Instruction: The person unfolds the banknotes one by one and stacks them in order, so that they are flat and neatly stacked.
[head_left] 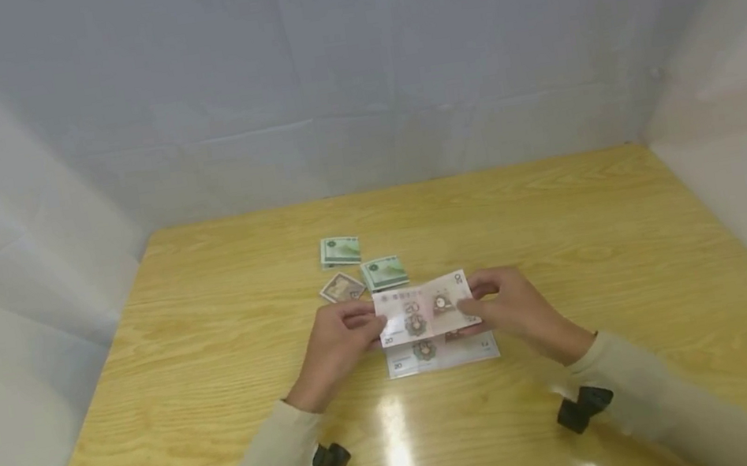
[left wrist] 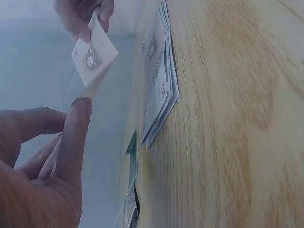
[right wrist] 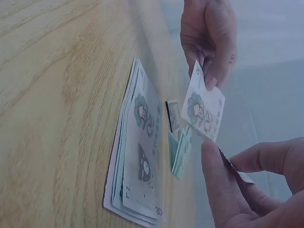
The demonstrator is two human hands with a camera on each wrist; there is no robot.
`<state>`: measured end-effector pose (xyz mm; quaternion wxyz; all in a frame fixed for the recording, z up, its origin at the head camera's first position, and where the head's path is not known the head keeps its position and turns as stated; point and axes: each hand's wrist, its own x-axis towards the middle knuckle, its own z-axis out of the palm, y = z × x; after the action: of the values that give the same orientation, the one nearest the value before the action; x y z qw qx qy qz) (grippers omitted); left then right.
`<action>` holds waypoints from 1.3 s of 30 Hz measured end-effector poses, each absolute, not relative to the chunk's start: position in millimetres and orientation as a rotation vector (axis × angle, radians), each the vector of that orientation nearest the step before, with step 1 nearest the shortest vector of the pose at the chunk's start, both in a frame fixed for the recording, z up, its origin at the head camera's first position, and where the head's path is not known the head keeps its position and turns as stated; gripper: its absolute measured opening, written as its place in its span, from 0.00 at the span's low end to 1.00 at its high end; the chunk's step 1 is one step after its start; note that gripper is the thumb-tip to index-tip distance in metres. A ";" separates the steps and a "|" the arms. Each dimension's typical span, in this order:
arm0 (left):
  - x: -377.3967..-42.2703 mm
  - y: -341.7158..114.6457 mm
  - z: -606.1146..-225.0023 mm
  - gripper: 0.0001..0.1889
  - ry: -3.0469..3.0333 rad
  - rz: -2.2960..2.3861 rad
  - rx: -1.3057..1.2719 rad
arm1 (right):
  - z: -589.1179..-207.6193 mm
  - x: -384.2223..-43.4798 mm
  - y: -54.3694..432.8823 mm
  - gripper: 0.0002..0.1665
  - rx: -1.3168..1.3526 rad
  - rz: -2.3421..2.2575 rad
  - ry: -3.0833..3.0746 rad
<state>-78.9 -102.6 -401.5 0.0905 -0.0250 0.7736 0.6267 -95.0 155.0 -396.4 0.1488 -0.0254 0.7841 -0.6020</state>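
Note:
Between my two hands a banknote [head_left: 427, 308] marked 20 is held up, with a slight bend across its middle. My left hand [head_left: 342, 341] pinches its left end between thumb and fingers. At the right end, my right hand [head_left: 515, 309] pinches it the same way. Below the held note, a small stack of banknotes [right wrist: 137, 156] lies flat on the table, a 20 note on top; in the head view the raised note partly covers it. Both wrist views show the note lifted off the stack.
Behind the held note lie two folded green banknotes [head_left: 340, 250] [head_left: 385, 272] and a folded brownish note [head_left: 342, 287]. The wooden table [head_left: 227, 413] is bounded by pale cloth walls [head_left: 351, 77] at the back and sides. A black wrist camera [head_left: 584, 408] sits on each sleeve.

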 end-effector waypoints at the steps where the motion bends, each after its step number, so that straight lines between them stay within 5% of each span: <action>1: -78.9 -103.8 -401.7 0.12 2.293 1.862 -0.086 | -396.8 -95.4 156.6 0.15 -0.071 -1.738 2.243; 21: -84.5 -110.1 -414.4 0.10 2.165 1.839 -0.106 | -409.8 -102.3 177.7 0.15 -0.093 -1.614 2.209; 27: -86.4 -110.1 -420.1 0.11 2.225 1.689 -0.106 | -417.1 -104.2 181.2 0.09 -0.132 -1.497 2.265; 39: -86.3 -105.3 -418.6 0.08 2.431 1.369 -0.077 | -427.2 -102.8 178.0 0.12 -0.112 -1.271 2.406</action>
<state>-86.3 -105.3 -418.6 0.1745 -0.0270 0.8577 0.4829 -102.8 178.0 -427.2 0.2075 -0.0401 0.8643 -0.4565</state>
